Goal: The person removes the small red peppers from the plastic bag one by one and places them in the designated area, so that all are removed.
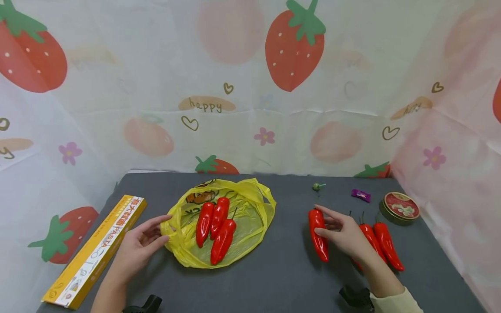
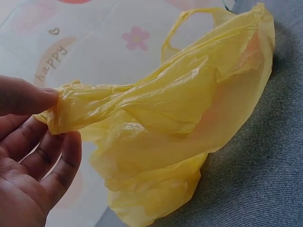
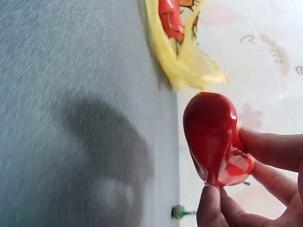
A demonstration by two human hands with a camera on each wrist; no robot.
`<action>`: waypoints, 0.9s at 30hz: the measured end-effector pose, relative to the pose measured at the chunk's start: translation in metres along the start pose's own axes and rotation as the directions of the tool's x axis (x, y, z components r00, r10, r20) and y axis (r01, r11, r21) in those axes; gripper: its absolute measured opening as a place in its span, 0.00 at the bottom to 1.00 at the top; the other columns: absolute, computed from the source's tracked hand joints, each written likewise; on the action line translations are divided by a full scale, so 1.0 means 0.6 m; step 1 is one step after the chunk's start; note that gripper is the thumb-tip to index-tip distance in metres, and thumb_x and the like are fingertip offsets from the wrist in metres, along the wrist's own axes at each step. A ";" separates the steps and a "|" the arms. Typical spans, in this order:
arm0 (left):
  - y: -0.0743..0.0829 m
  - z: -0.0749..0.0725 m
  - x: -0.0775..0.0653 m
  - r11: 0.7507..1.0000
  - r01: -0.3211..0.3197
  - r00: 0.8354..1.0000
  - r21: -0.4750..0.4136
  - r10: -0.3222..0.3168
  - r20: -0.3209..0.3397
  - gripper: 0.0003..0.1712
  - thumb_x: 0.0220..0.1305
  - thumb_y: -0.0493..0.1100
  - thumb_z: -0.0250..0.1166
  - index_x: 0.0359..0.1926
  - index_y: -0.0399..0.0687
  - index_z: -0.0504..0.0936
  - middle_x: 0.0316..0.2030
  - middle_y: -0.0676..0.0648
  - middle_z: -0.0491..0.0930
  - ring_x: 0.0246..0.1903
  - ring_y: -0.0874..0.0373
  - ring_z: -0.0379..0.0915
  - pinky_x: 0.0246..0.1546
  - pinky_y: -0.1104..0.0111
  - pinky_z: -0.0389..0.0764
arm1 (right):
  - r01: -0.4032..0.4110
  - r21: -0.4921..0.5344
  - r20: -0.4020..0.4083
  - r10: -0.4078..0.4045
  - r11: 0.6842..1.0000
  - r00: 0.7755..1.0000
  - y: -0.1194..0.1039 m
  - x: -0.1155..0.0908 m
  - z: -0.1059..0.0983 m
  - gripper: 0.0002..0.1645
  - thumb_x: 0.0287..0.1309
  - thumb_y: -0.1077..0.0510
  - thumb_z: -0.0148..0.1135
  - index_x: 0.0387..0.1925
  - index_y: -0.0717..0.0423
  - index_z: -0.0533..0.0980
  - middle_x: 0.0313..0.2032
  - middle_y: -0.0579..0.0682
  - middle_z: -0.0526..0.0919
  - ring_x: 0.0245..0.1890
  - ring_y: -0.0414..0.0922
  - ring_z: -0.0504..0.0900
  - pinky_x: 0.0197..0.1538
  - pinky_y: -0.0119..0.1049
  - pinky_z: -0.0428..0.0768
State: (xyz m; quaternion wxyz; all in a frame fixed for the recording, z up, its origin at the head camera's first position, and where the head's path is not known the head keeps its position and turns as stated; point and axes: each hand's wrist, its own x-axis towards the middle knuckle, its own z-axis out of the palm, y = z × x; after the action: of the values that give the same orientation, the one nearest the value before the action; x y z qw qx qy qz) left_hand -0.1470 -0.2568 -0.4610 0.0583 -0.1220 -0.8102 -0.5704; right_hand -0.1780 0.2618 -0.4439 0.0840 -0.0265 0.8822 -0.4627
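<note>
My left hand point(image 1: 137, 245) pinches the left rim of a yellow plastic bag point(image 2: 156, 104) between thumb and fingers. The bag lies spread with its mouth upward, and three glossy red chili peppers point(image 1: 223, 242) rest inside. Over the table to the right of the bag, my right hand point(image 1: 344, 230) grips another red chili pepper point(image 1: 318, 234) by its upper part. In the right wrist view this pepper point(image 3: 210, 137) is raised off the table, its shadow falling below. More red chili peppers point(image 1: 387, 245) lie beside the right forearm, one of them mostly hidden by it.
A long yellow pasta box point(image 1: 98, 248) lies along the table's left side. Toward the back right are a small green round item with a stem point(image 1: 316, 187), a purple wrapped candy point(image 1: 361, 195) and a round red-lidded tin point(image 1: 401, 206). A strawberry-printed cloth point(image 1: 242, 78) hangs behind the grey table point(image 1: 274, 287).
</note>
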 end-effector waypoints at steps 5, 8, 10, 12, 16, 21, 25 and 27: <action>0.002 0.001 0.001 1.000 -0.004 1.000 -0.002 0.004 0.006 0.25 0.69 0.36 0.65 0.65 0.37 0.75 0.54 0.47 0.82 0.46 0.67 0.80 0.45 0.77 0.83 | -0.008 -0.112 -0.002 0.008 0.994 1.000 0.013 -0.007 -0.010 0.40 0.60 0.48 0.72 0.72 0.42 0.69 0.62 0.64 0.78 0.57 0.59 0.81 0.54 0.54 0.83; 0.003 0.001 0.000 1.000 0.000 1.000 -0.005 0.000 0.013 0.25 0.69 0.36 0.65 0.65 0.37 0.75 0.54 0.46 0.82 0.45 0.67 0.80 0.45 0.77 0.83 | 0.015 -0.183 0.010 -0.014 0.983 1.000 0.021 -0.011 -0.015 0.40 0.59 0.49 0.73 0.72 0.45 0.70 0.60 0.64 0.79 0.54 0.58 0.82 0.53 0.55 0.83; 0.004 0.001 0.000 1.000 0.005 1.000 -0.007 -0.005 0.014 0.25 0.69 0.37 0.65 0.66 0.37 0.74 0.54 0.46 0.81 0.45 0.66 0.79 0.45 0.77 0.83 | 0.025 -0.220 0.008 -0.023 0.975 1.000 0.025 -0.012 -0.019 0.40 0.58 0.50 0.73 0.71 0.45 0.70 0.59 0.64 0.80 0.52 0.56 0.83 0.51 0.54 0.84; 0.004 0.001 -0.001 1.000 0.008 1.000 -0.007 -0.008 0.013 0.26 0.69 0.37 0.65 0.66 0.37 0.74 0.54 0.46 0.81 0.45 0.66 0.79 0.45 0.77 0.83 | 0.031 -0.250 0.002 -0.032 0.968 0.999 0.027 -0.013 -0.022 0.40 0.58 0.51 0.74 0.70 0.46 0.71 0.58 0.63 0.80 0.51 0.55 0.83 0.50 0.54 0.84; 0.005 0.002 -0.001 1.000 0.010 1.000 0.001 -0.010 0.015 0.26 0.69 0.37 0.65 0.66 0.37 0.75 0.54 0.46 0.81 0.45 0.66 0.80 0.45 0.77 0.83 | 0.043 -0.305 -0.015 -0.050 0.951 0.999 0.035 -0.014 -0.023 0.39 0.57 0.53 0.75 0.69 0.47 0.72 0.56 0.63 0.82 0.48 0.53 0.84 0.48 0.52 0.85; 0.003 0.002 0.000 1.000 0.012 1.000 -0.002 -0.012 0.022 0.25 0.70 0.37 0.65 0.66 0.36 0.74 0.53 0.49 0.82 0.45 0.68 0.80 0.45 0.77 0.83 | 0.048 -0.367 -0.037 -0.066 0.929 0.997 0.037 -0.012 -0.016 0.37 0.55 0.57 0.76 0.66 0.51 0.75 0.41 0.55 0.84 0.36 0.46 0.79 0.37 0.42 0.81; 0.002 0.002 0.001 1.000 0.012 1.000 -0.005 -0.011 0.023 0.26 0.69 0.37 0.65 0.66 0.36 0.74 0.53 0.50 0.82 0.45 0.68 0.80 0.45 0.77 0.83 | 0.042 -0.417 -0.044 -0.066 0.908 0.997 0.036 -0.010 -0.010 0.37 0.53 0.57 0.77 0.65 0.51 0.75 0.39 0.52 0.80 0.37 0.46 0.77 0.37 0.42 0.79; 0.002 0.002 0.001 1.000 0.013 1.000 -0.006 -0.013 0.024 0.26 0.70 0.37 0.65 0.66 0.36 0.74 0.54 0.49 0.82 0.46 0.67 0.80 0.45 0.77 0.83 | 0.047 -0.436 -0.043 -0.073 0.899 0.996 0.036 -0.010 -0.011 0.37 0.53 0.57 0.76 0.65 0.52 0.75 0.38 0.53 0.79 0.38 0.48 0.75 0.38 0.42 0.78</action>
State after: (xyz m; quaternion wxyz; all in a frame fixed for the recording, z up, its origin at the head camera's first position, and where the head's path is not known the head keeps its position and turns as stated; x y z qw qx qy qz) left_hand -0.1472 -0.2551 -0.4600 0.0446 -0.1239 -0.8098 -0.5717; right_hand -0.1726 0.2802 -0.4575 0.0360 -0.0582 0.9639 -0.2572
